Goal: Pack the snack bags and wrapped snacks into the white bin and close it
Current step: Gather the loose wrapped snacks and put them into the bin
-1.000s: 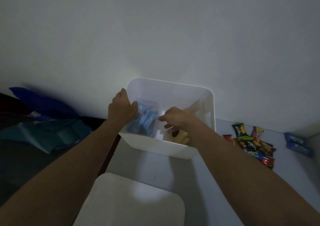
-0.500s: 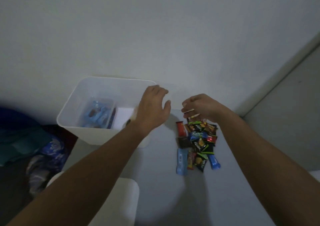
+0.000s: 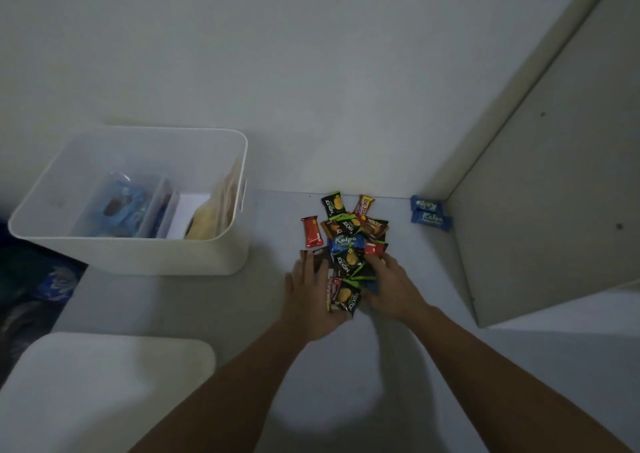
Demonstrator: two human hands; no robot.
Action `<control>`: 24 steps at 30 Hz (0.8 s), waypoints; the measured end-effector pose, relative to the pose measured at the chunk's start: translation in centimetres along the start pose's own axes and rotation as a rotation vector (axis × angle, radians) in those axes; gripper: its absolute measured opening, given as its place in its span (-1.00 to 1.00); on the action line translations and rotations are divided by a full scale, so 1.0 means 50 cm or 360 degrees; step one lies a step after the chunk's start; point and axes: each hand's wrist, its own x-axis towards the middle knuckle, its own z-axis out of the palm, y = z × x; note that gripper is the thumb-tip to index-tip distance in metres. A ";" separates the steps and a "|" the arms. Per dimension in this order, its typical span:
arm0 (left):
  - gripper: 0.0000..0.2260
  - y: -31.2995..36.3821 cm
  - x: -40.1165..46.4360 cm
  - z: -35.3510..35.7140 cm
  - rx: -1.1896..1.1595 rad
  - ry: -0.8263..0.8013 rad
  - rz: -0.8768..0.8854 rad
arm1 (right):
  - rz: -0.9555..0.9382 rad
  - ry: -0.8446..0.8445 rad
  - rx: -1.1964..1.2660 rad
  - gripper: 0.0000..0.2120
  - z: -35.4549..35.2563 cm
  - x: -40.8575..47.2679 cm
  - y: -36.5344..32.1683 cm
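Both hands, left hand [image 3: 308, 288] and right hand [image 3: 393, 288], spread, flank the snack pile [image 3: 349, 244] at centre frame; bare floor [image 3: 194, 300] lies toward the white bin [image 3: 145, 255]; wrappers read Nextar, Kalpa

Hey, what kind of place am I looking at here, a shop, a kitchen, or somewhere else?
Probably a dim room at home, not a shop: a white bin and a pile of wrapped snacks sit on a plain white surface against a bare wall, with crumpled blue fabric on the left.

"Nextar" reads on the black-and-green wrappers [image 3: 334, 204] in the pile. "Kalpa" reads on a blue wrapper [image 3: 346, 242] there, and on two blue wrappers [image 3: 429, 213] apart by the corner.
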 end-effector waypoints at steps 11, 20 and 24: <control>-0.25 -0.028 0.005 0.075 0.0076 0.0291 0.0091 | -0.0211 0.0369 -0.0395 -0.46 0.080 0.020 0.052; -0.61 -0.076 0.012 0.082 -0.0056 0.0602 0.0124 | -0.0223 0.0737 -0.0271 -0.65 0.118 0.013 0.074; -0.62 -0.072 0.017 0.066 -0.0162 0.0542 0.0074 | -0.0312 0.0828 -0.0212 -0.67 0.120 0.010 0.077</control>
